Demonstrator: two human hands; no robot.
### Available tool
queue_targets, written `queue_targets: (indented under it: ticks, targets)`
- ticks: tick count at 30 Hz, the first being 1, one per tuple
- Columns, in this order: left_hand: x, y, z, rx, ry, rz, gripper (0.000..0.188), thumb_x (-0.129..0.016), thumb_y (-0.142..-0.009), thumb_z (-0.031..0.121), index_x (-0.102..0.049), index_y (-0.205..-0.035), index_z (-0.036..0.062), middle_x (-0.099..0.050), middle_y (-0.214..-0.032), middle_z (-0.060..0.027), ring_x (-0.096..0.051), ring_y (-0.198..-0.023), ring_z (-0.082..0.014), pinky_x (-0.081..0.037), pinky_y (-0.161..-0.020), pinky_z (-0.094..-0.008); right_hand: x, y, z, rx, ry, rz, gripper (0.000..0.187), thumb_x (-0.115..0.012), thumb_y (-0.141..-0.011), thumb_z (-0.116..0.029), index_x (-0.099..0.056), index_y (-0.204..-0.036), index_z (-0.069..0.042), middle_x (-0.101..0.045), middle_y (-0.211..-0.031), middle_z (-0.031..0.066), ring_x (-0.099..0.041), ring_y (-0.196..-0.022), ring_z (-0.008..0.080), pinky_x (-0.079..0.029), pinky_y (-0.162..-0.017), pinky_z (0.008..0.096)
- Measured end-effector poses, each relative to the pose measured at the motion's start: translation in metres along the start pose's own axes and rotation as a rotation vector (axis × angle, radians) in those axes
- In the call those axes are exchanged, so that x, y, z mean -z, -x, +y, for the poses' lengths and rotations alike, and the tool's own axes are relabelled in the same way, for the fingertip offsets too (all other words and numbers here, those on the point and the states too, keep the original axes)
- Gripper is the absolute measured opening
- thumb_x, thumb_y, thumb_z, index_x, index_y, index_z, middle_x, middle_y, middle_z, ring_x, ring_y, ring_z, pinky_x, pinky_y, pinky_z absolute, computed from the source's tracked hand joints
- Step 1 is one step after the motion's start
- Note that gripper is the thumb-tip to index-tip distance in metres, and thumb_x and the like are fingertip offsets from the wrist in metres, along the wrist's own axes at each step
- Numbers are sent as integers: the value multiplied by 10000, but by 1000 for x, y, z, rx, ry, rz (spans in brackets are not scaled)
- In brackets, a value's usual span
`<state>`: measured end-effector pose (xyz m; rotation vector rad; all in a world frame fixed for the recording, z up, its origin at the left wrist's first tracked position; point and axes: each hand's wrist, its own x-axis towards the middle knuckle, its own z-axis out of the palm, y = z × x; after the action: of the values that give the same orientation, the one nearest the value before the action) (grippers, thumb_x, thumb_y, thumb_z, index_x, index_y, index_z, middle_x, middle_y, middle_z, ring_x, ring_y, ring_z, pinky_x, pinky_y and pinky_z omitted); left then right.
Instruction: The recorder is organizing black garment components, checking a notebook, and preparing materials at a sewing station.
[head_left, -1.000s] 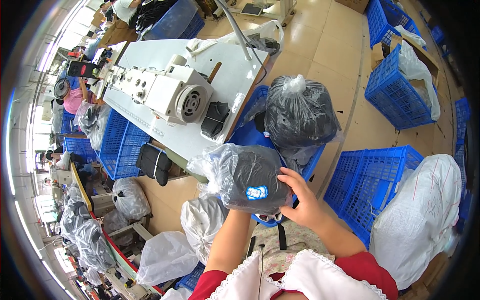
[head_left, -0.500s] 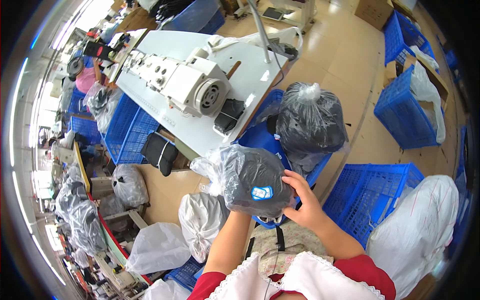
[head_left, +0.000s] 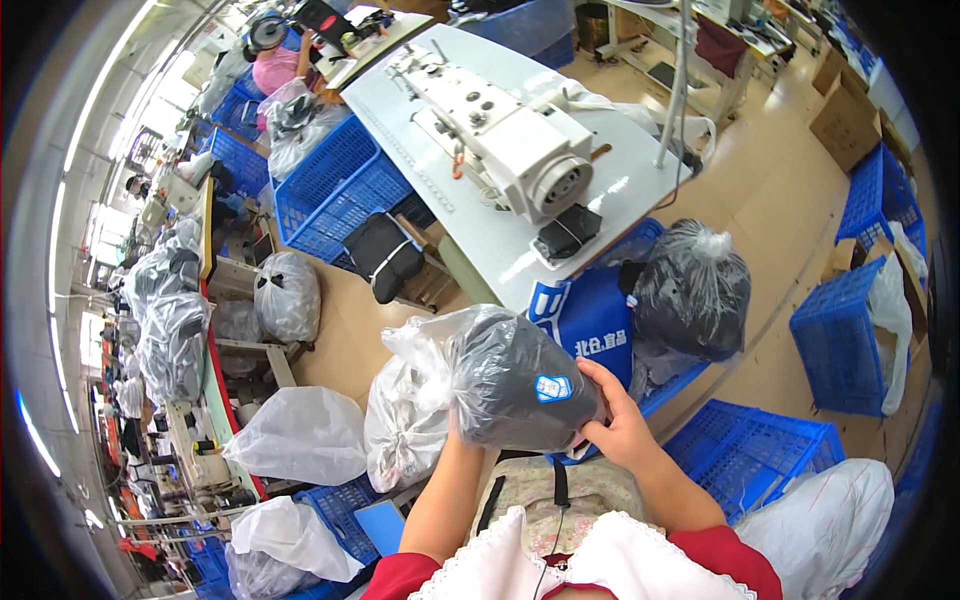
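Note:
I hold a tied clear plastic bag of dark goods [head_left: 520, 380], with a small blue-and-white label on its side, in front of my body. My right hand [head_left: 622, 420] grips its right end, thumb and fingers around the edge. From below, my left hand [head_left: 464, 452] supports the knotted side; the bag hides its fingers. Just beyond lies a blue printed bag [head_left: 595, 325] in a blue crate. Beside it sits another knotted plastic bag of dark goods [head_left: 695, 290].
A white sewing machine [head_left: 500, 130] stands on a pale table [head_left: 480, 250] ahead, with a strapped black bundle [head_left: 568, 232] on its corner. Blue crates [head_left: 850, 330] are at the right. White sacks [head_left: 300, 435] lie at the left. A person in pink [head_left: 278, 72] sits far left.
The view has shifted left, so the table and crates appear farther right. The held bag has tilted slightly, and more of the blue printed bag shows behind it. Both hands keep hold.

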<state>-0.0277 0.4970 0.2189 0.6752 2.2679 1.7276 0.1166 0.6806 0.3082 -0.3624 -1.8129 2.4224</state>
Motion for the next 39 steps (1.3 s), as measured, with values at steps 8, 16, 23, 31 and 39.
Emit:
queue_targets:
  ticks: [8,16,23,31,39]
  targets:
    - [135,31,-29,753,1171,305,386,-438,-943,174,-444,-1304,36,-548,-1242,-129,-545,-1118,-261,-461,-939,-413,-83,-33,39,-94,237,-111,1004,-770,-658,-86,-170,-1462,-34,-249,-1485,147,-254,-1367,246,-229,-1098,336]
    - [249,70,-67,897,840,162,451,-472,-889,122,-405,-1334,90,-480,-1306,-73,-469,-1187,-236,-397,-988,-458,-189,-57,113,-263,33,88,847,-827,-667,-122,-356,-1367,-44,-529,-1231,108,-497,-1142,203,-382,-980,317]
    - [247,73,-73,908,817,-430,493,-564,-882,220,-418,-1330,73,-463,-1287,-68,-438,-1193,-209,-428,-942,-432,-112,-14,137,-380,-652,300,568,-570,-695,-29,-478,-1255,-8,-598,-1170,143,-580,-1084,311,-492,-908,450]
    - [164,39,-76,605,437,-649,517,-688,-827,284,-487,-1220,16,-541,-1178,-81,-490,-1087,-180,-380,-950,-319,-53,11,126,-389,-679,352,592,-647,-693,-81,-478,-1257,-24,-583,-1190,126,-593,-1055,297,-506,-886,441]
    - [201,25,-74,773,471,-438,569,-711,-806,244,-434,-1231,-13,-536,-1191,-110,-499,-1109,-200,-362,-986,-329,-61,-45,139,-545,-656,168,496,-627,-748,-50,-511,-1229,-9,-612,-1152,125,-603,-1044,268,-490,-896,399]
